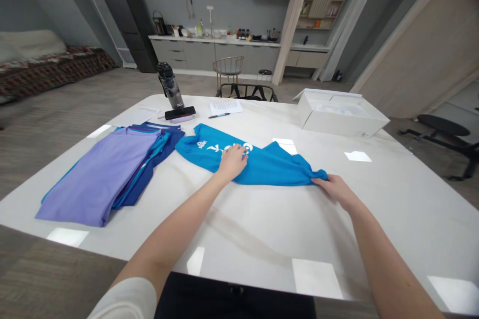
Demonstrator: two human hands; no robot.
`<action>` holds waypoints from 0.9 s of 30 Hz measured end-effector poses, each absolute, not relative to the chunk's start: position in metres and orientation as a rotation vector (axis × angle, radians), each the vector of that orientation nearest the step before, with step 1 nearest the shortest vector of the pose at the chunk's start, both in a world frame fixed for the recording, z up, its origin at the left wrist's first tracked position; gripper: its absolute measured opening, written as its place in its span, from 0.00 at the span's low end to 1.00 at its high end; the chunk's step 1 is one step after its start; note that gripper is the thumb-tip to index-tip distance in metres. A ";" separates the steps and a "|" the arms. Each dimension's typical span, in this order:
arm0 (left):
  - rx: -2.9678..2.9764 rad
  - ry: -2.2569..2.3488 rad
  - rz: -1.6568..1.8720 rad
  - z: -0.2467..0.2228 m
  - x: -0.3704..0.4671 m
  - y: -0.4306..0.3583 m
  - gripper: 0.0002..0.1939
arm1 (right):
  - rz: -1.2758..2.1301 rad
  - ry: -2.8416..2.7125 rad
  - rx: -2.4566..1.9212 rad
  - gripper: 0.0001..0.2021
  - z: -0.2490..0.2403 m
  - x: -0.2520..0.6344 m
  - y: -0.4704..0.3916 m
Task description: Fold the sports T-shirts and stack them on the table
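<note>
A bright blue T-shirt (269, 167) with white printed lettering lies stretched sideways across the white table (247, 229), folded over into a long shape. My left hand (232, 160) rests on top of its printed part, fingers slightly bent and a little apart. At the shirt's right end, my right hand (335, 189) grips a bunched corner between thumb and fingers. To the left lies a stack of folded clothes, with a lavender shirt (101, 169) on top and blue and navy garments (144, 177) showing beneath.
A dark water bottle (170, 87) stands behind the stack, near a black phone (180, 112). A pen (219, 115) and a printed sheet (226, 106) lie at the far side. An opened white box (337, 124) sits at the back right. Chairs stand beyond the table.
</note>
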State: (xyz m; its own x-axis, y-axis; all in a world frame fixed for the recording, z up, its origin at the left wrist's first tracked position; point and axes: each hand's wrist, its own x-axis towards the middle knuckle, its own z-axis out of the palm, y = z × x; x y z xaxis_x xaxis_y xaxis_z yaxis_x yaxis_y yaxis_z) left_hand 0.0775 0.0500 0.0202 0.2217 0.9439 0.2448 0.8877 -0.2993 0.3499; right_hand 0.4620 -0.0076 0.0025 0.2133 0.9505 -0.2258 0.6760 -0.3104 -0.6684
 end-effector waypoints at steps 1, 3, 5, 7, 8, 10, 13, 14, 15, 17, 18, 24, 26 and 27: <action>2.326 1.885 0.584 0.016 0.068 0.052 0.13 | 0.821 -1.595 -2.123 0.21 0.003 0.469 -0.009; 2.274 2.060 0.521 0.007 0.055 0.055 0.17 | 0.572 -1.744 -2.174 0.21 0.005 0.467 -0.005; 2.256 2.117 0.477 -0.003 0.051 0.057 0.19 | 0.216 -1.789 -2.149 0.24 0.009 0.444 0.005; 2.304 2.045 0.457 -0.012 0.052 0.058 0.18 | 0.036 -1.834 -2.114 0.22 0.013 0.407 0.019; 2.339 1.982 0.461 -0.016 0.055 0.057 0.18 | 0.031 -1.900 -2.066 0.20 0.014 0.385 0.026; 2.399 1.840 0.478 -0.023 0.058 0.054 0.18 | 0.133 -2.030 -1.928 0.19 0.014 0.346 0.039; 2.440 1.625 0.478 -0.028 0.057 0.046 0.21 | 0.326 -2.132 -1.823 0.23 0.009 0.305 0.048; 2.450 1.546 0.466 -0.029 0.055 0.044 0.21 | 0.371 -2.161 -1.825 0.22 0.008 0.298 0.046; 2.456 1.466 0.453 -0.029 0.052 0.041 0.22 | 0.411 -2.193 -1.836 0.20 0.007 0.292 0.043; 2.461 1.297 0.419 -0.026 0.045 0.039 0.22 | 0.504 -2.258 -1.844 0.13 0.008 0.285 0.030; 2.456 1.213 0.395 -0.024 0.042 0.039 0.22 | 0.568 -2.288 -1.826 0.11 0.011 0.283 0.022; 2.226 1.152 0.462 -0.002 0.053 0.051 0.14 | 1.365 -2.302 -1.534 0.10 0.034 0.266 -0.019; 2.172 1.423 0.579 0.007 0.070 0.058 0.15 | 1.700 -2.208 -1.416 0.12 0.040 0.260 -0.020; 2.167 1.587 0.614 0.010 0.080 0.062 0.17 | 1.829 -2.153 -1.369 0.15 0.043 0.259 -0.018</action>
